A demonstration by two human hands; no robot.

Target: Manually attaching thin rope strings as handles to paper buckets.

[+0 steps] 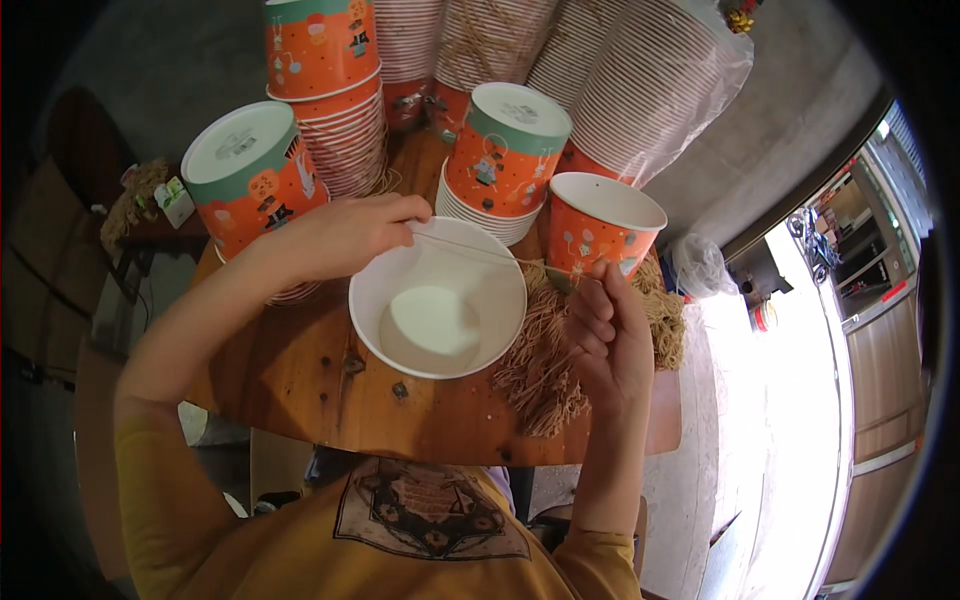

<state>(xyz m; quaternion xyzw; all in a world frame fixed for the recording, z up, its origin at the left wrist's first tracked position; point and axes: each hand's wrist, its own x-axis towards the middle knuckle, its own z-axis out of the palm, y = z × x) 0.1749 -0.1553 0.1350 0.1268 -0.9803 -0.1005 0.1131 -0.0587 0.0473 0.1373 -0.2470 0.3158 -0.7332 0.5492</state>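
A white-lined paper bucket (436, 347) stands on the wooden table in front of me with its mouth up. A thin tan cord (480, 247) runs across its opening between my hands. My left hand (358, 236) is closed at the bucket's far-left rim, with one end of the cord at its fingertips. My right hand (608, 330) pinches the cord to the right of the bucket. Below my right hand lies a bundle of loose tan cords (540, 375). An upright orange paper bucket (600, 228) stands just behind that hand.
Upside-down orange and green bucket stacks stand at the left (250, 185) and centre (507, 150). A taller stack (340, 140) rises between them. Plastic-wrapped bucket stacks (655, 85) line the back. The wooden table's (300, 400) front edge is close to my body.
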